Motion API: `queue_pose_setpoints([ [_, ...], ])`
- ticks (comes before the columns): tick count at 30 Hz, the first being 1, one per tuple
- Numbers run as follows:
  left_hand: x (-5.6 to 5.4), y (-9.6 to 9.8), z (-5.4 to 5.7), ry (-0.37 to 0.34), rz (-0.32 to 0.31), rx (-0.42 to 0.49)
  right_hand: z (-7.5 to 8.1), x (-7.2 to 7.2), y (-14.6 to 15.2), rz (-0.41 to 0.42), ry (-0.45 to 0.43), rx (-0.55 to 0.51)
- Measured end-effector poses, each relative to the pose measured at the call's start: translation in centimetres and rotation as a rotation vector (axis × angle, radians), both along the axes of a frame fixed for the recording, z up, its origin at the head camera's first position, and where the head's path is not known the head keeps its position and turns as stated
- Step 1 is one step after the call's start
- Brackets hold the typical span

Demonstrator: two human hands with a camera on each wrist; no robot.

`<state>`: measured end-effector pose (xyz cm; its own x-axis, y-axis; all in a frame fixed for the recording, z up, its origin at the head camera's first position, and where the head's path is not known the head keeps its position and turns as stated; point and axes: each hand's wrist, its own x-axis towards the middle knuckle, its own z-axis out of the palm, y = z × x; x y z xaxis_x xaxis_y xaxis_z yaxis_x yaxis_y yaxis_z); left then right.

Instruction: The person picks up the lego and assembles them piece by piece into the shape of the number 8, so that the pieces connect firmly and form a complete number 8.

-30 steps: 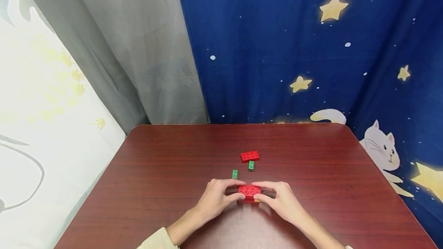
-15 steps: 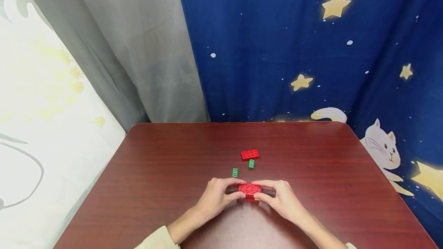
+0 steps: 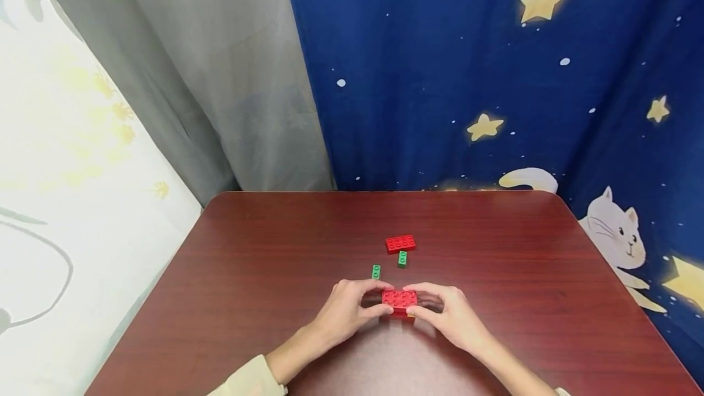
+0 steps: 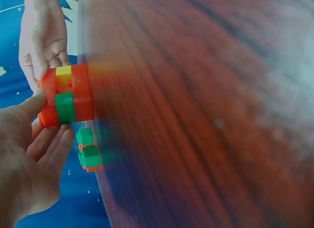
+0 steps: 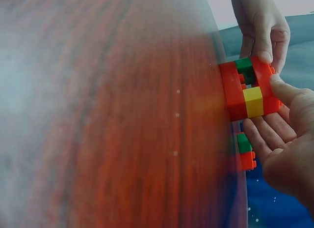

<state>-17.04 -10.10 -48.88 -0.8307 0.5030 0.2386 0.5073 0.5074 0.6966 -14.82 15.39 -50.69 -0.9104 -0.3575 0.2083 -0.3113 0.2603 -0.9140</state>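
Observation:
A small stack of toy building bricks stands on the table in front of me. Its top is a red eight-stud brick (image 3: 399, 299), with another red brick (image 5: 232, 90) at the bottom. Between these two layers sit a green brick (image 4: 65, 108) at the left end and a yellow brick (image 5: 253, 101) at the right end, with a gap between them. My left hand (image 3: 346, 309) pinches the top red brick at its left end, thumb in front and fingers behind. At the right end my right hand (image 3: 453, 316) pinches the same brick likewise.
Behind the stack lie two small green bricks, one on the left (image 3: 376, 272) and one on the right (image 3: 403, 259). A loose red brick (image 3: 400, 244) lies just beyond them. The brown table (image 3: 264, 249) ends at curtains (image 3: 407, 109).
The head view has shifted slightly, so the whole scene sits a little higher and to the right. Both hands keep their hold on the top red brick.

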Motion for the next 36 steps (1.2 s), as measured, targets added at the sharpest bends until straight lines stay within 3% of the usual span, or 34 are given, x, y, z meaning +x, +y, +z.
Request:
queue_pose_setpoints([
  [8, -0.11, -0.36, 0.36, 0.004, -0.014, -0.008, 0.30, -0.17, -0.09, 0.008, 0.062, 0.061],
  [16, 0.00, -0.39, 0.59, 0.017, -0.031, -0.025, 0.44, -0.15, -0.40, 0.013, 0.087, 0.048],
  [23, -0.13, -0.09, 0.31, 0.002, -0.025, -0.008, 0.69, -0.31, -0.51, -0.052, 0.177, 0.149],
  [36, -0.23, 0.06, 0.04, -0.006, -0.017, -0.001, 0.27, -0.41, -0.29, -0.004, 0.060, 0.043],
])
